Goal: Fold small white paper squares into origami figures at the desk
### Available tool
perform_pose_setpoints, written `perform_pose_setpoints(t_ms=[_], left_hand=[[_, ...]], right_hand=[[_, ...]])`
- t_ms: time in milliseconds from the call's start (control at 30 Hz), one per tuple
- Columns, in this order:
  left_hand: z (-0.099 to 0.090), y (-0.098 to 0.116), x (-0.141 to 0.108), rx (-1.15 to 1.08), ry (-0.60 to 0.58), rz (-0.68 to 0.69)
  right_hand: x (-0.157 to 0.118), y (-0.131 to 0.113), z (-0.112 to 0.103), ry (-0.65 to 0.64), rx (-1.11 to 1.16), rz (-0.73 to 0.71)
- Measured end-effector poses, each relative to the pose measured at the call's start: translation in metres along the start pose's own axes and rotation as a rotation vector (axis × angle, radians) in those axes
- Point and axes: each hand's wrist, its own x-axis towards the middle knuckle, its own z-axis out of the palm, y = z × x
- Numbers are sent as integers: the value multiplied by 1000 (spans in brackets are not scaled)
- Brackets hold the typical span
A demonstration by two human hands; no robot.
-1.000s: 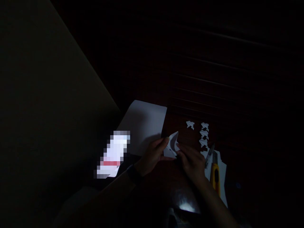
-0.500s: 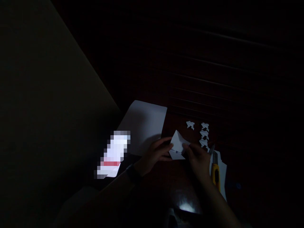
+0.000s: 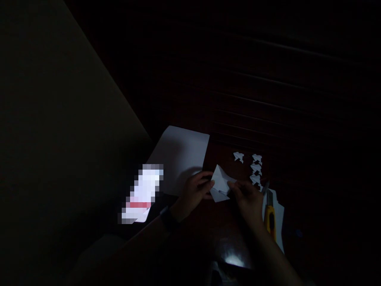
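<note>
A small folded piece of white paper (image 3: 220,182) is held up between my two hands, its pointed corner facing away from me. My left hand (image 3: 195,191) pinches its left edge, thumb on top and fingers beneath. At the right edge, my right hand (image 3: 245,196) grips the same paper between thumb and fingers. A crease with a narrow gap runs across its lower part. Beyond my right hand lie small folded paper figures, one apart (image 3: 238,157) and several in a column (image 3: 256,169). The underside of the held paper is hidden.
A large white sheet (image 3: 181,155) lies at the left, near a lit phone (image 3: 143,194) with a blurred screen. To the right, a yellow utility knife (image 3: 270,218) rests on white paper (image 3: 279,222). The dark tabletop (image 3: 208,238) reflects a light. The surroundings are very dim.
The folded paper has shifted slightly left and turned a little in my hands. My left hand has moved slightly and its fingers are more bent. Everything else lies as before.
</note>
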Motion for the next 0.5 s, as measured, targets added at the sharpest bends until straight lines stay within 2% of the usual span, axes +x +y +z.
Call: perform_pose_setpoints(t_ms=[133, 333, 500], left_hand=[[-1, 1, 0, 18, 34, 22], [-2, -1, 0, 60, 3, 33], [-3, -3, -1, 87, 1, 49]], right_hand=[[0, -1, -1, -15, -34, -57], [0, 3, -2, 12, -106, -90], [0, 4, -1, 20, -64, -45]])
